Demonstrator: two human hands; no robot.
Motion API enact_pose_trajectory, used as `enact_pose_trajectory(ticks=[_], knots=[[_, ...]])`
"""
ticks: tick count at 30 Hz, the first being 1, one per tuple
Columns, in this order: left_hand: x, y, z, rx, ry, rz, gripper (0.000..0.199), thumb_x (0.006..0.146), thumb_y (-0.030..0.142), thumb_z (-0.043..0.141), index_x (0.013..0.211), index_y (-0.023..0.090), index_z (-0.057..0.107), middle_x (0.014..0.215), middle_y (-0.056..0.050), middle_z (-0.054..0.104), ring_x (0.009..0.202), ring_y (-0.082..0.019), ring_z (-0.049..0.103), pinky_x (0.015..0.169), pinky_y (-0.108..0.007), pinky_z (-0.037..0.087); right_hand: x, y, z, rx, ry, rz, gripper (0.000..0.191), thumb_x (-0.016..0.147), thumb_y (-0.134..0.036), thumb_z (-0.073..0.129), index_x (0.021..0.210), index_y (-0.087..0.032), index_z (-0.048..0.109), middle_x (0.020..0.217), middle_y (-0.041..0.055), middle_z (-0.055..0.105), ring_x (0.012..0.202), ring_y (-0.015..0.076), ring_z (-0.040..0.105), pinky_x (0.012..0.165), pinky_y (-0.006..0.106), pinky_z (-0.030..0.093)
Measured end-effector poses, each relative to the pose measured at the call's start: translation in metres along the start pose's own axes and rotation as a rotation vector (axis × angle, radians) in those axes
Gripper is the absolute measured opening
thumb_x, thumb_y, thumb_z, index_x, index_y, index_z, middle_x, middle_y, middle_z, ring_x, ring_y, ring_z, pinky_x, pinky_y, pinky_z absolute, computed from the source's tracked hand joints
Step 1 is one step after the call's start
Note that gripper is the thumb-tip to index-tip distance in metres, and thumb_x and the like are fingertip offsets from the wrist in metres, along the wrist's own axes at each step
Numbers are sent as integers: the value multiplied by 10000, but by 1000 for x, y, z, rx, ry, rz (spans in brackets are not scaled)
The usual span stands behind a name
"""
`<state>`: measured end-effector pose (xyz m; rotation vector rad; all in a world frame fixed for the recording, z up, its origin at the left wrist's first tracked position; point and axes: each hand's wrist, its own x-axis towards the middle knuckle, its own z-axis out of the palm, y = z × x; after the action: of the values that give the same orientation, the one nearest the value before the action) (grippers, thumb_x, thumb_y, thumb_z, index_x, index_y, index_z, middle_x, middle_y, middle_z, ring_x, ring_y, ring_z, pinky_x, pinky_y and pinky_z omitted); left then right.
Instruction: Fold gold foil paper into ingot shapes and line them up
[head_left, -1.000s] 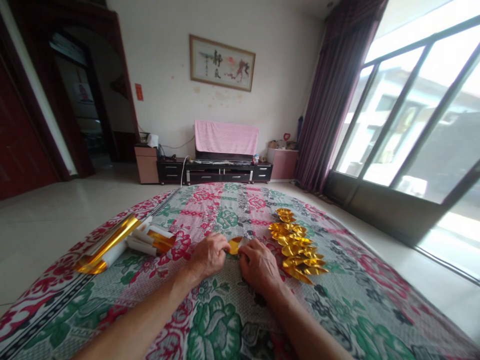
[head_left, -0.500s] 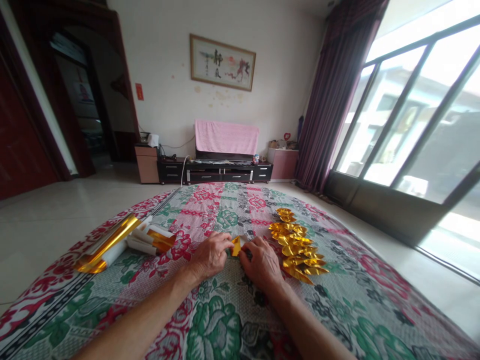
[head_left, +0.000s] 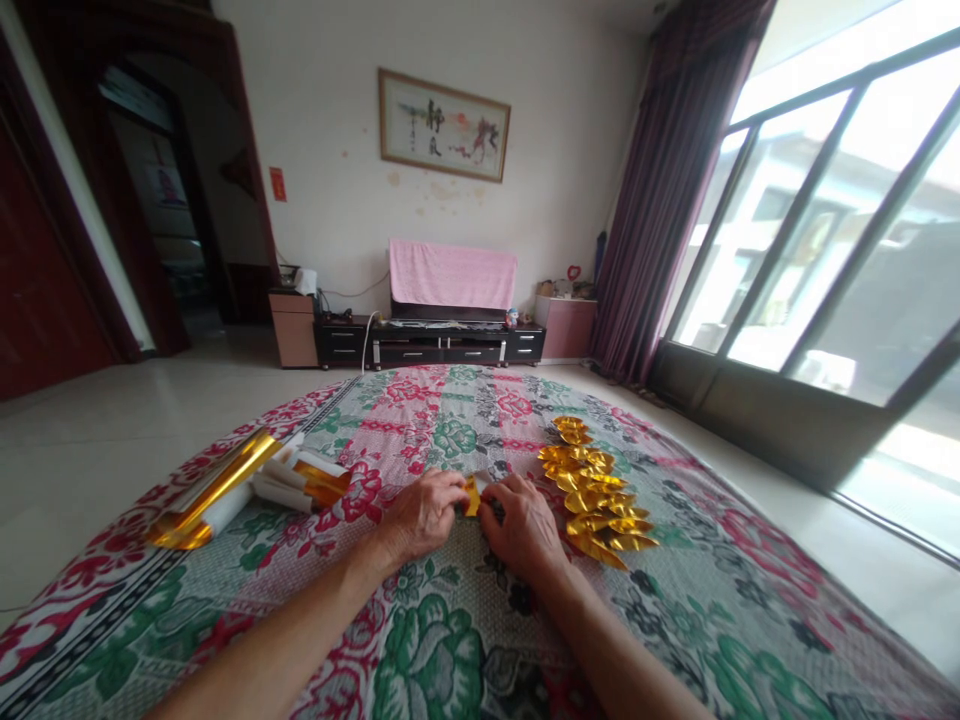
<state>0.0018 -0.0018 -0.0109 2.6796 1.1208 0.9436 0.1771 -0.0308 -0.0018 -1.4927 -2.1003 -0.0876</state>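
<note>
1. Two bare forearms [head_left: 289, 615] extend from the lower edge of the view over a flower-patterned cloth [head_left: 427, 650] in pink, red, green, grey and white.

2. Right hand [head_left: 523, 522]: palm down, fingers bent. Thumb and fingers are closed on the right edge of a small, folded piece of shiny gold paper [head_left: 472, 498].

3. Left hand [head_left: 426, 510]: back upward, fingers curled. The fingertips pinch the left edge of the same piece.

4. Gold piece position: between the two hands, above the middle of the cloth, gold face visible. A pale part shows near the right fingertips. Contact with the cloth cannot be determined.

5. Right side: a row of pointed, petal-like shapes of folded gold foil [head_left: 592, 490] lies on the cloth near the right hand, the members touching or overlapping.

6. Left side: a long, loosely rolled gold-and-white sheet [head_left: 236, 478] lies at an angle, apart from the left hand. Shorter white-and-gold rolled sheets [head_left: 289, 480] lie just beside it.

7. Beyond the cloth: a low black cabinet with drawers [head_left: 412, 357] stands against the wall. A pink towel-like cover [head_left: 454, 270] hangs above it.

8. Upper wall: a framed rectangular picture with dark characters [head_left: 445, 125].
</note>
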Motion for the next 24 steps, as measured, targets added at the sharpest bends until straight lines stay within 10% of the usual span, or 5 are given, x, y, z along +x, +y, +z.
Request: enact_pose_trajectory(ticks=[24], knots=[[0,12,-7,37,20,19,192,747,122,492,808,196,658,845,-40,646,852,-172,562,834,-309,440,2,3,2,51,19,41,152,835,-244,489,884,-219,631,880,33,598,864,160,542,789,255,370]])
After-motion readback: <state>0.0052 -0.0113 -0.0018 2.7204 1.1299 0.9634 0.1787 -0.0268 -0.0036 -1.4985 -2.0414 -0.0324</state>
